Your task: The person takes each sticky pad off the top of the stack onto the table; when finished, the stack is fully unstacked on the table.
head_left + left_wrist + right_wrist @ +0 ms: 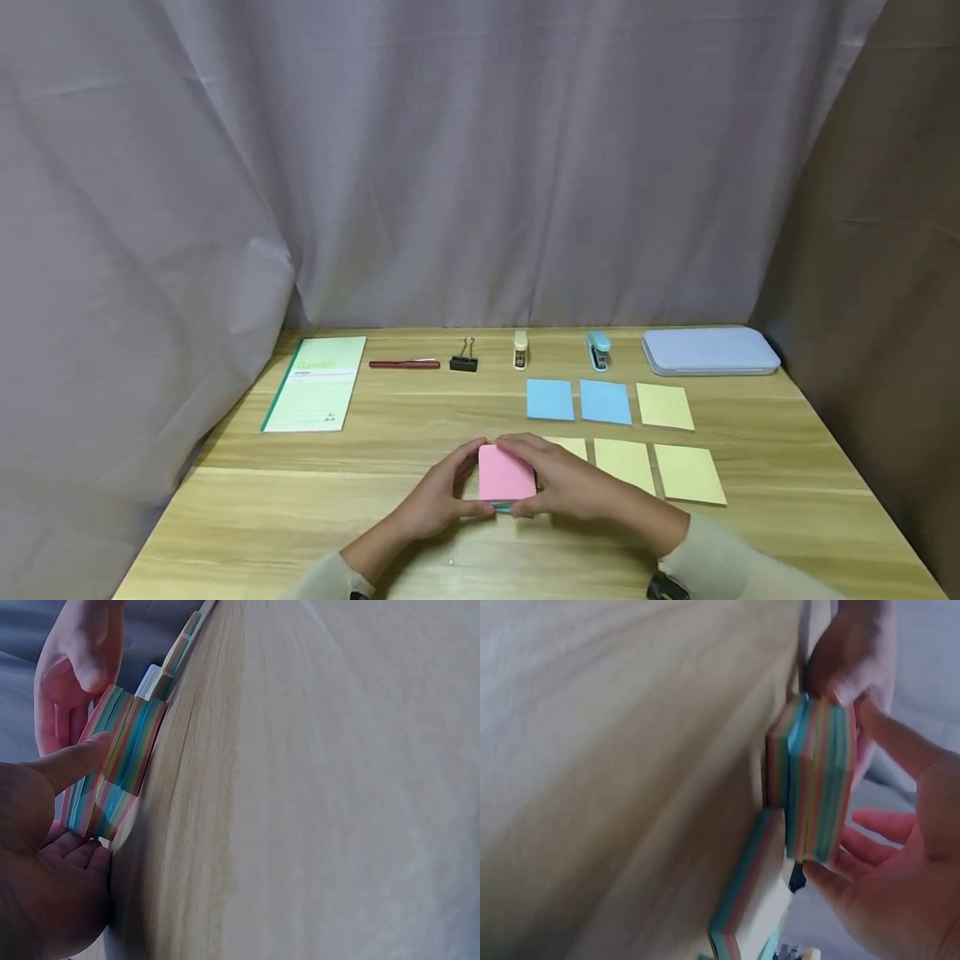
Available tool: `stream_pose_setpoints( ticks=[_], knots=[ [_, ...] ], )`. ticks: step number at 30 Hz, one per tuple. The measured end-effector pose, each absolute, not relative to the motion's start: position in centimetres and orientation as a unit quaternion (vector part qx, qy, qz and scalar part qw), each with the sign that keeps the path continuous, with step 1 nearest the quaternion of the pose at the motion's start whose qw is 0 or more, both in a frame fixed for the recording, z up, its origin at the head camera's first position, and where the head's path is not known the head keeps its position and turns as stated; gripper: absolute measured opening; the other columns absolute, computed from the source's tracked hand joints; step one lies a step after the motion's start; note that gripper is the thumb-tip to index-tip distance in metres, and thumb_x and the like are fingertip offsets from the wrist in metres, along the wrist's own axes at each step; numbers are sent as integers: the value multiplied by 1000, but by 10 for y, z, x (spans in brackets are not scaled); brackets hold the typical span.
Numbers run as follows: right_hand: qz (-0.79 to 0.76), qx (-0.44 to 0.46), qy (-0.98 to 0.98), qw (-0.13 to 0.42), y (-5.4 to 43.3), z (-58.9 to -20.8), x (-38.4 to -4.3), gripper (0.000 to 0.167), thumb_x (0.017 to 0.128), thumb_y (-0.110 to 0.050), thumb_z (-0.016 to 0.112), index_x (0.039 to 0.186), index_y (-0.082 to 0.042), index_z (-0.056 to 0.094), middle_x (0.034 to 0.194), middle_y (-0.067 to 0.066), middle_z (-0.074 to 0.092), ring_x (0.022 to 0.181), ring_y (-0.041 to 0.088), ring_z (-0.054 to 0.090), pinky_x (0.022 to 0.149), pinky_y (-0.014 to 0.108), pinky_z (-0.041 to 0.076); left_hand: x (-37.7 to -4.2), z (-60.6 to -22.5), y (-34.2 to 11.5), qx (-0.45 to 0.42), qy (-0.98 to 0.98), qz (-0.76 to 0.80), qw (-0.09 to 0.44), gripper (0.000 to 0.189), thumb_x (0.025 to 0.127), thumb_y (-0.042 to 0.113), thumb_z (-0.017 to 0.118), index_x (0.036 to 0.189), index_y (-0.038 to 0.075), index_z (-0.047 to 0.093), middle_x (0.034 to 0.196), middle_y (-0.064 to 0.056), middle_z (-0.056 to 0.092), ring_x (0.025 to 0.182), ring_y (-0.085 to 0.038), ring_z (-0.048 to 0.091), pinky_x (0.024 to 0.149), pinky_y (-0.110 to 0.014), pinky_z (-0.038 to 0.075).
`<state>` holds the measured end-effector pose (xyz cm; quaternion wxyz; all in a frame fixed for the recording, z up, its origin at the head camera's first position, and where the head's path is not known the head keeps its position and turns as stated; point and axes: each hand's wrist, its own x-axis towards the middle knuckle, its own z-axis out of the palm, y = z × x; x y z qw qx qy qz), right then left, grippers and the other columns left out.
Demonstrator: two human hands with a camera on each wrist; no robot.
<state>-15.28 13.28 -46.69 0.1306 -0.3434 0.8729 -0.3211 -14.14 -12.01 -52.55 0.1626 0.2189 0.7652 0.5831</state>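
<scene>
A stack of sticky note pads [507, 473], pink on top, sits at the front middle of the table between both hands. Pink, yellow, green and blue layers show along its sides in the left wrist view, where the upper pads are slightly askew over the lower ones. My left hand [438, 493] grips its left side, thumb at the near edge and fingers at the far corner. From the right, my right hand [570, 479] holds it the same way. Just right of the stack lies a yellow sticky note pad [567, 447], partly hidden by the right hand.
More yellow pads [690, 473] and two blue pads [605, 402] lie to the right. Along the back are a green notebook [315, 383], red pen [405, 364], black binder clip [463, 363], cream stapler [521, 350], blue stapler [598, 351] and pale blue case [711, 350].
</scene>
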Motion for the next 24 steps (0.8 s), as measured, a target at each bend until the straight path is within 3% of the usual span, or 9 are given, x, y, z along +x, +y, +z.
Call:
stream_pose_setpoints(
  ticks=[14, 24],
  knots=[
    [-310, -329, 887, 91, 128, -471, -149, 75, 84, -22, 86, 150, -8, 52, 151, 6, 50, 130, 25, 53, 97, 40, 53, -141, -526, -119, 205, 780, 570, 158, 94, 84, 11, 86, 160, 2, 30, 163, -18, 37, 152, -29, 32, 125, -41, 26],
    [-319, -314, 893, 54, 157, -465, -127, 76, 84, -25, 87, 150, -10, 51, 150, 5, 52, 133, 28, 53, 105, 51, 51, -141, -527, -119, 201, 778, 573, 160, 91, 83, 10, 86, 158, 4, 34, 164, -16, 36, 153, -29, 31, 125, -41, 25]
  ],
)
